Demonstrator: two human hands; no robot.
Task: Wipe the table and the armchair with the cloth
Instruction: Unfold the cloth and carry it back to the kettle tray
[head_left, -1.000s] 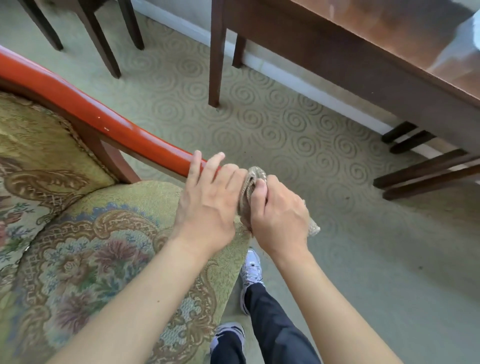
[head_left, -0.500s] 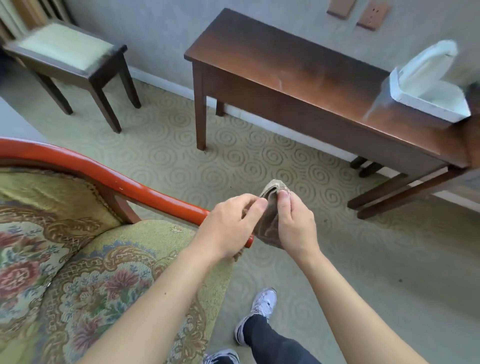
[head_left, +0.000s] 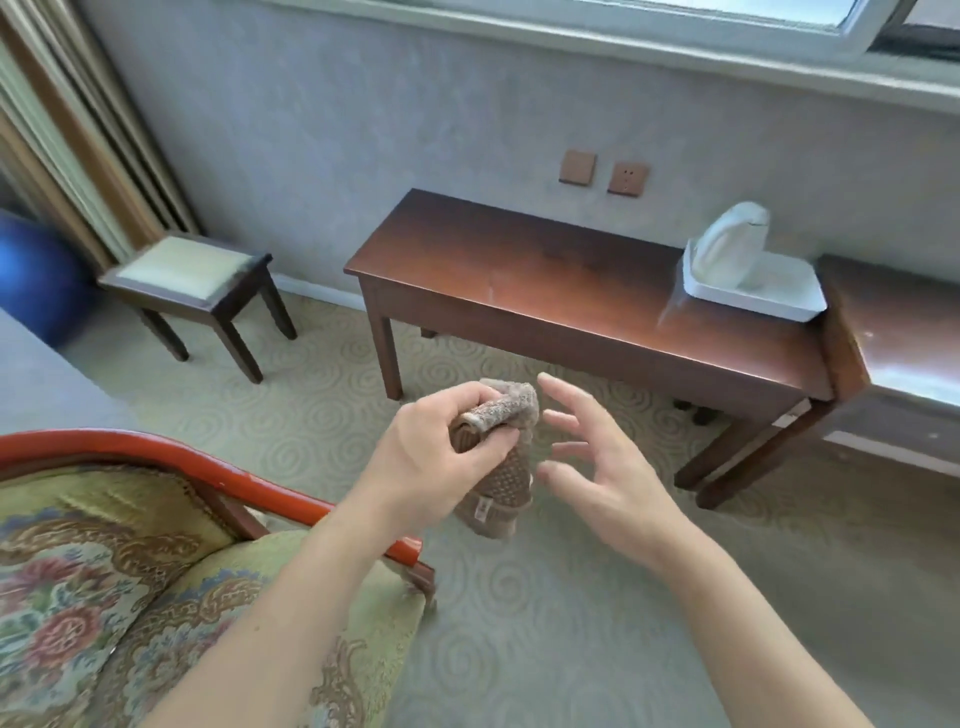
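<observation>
My left hand (head_left: 431, 457) grips a brown knitted cloth (head_left: 501, 467), which hangs down from my fingers above the carpet. Just right of the cloth, my right hand (head_left: 602, 467) is off it with fingers spread and holds nothing. The armchair (head_left: 109, 566) fills the lower left: floral yellow upholstery with a red-orange wooden arm rail that runs under my left wrist. A dark brown wooden table (head_left: 524, 275) stands against the far wall, beyond both hands.
A white tray (head_left: 758, 293) with a pale object on it sits at the table's right end. A second dark table (head_left: 898, 332) adjoins on the right. A small padded stool (head_left: 192, 275) stands at left, with a blue ball (head_left: 36, 275) behind it. Patterned carpet covers the floor.
The view has risen from the chair arm to the table and wall. Both hands left the arm rail; my right hand let go of the cloth and opened, my left keeps it.
</observation>
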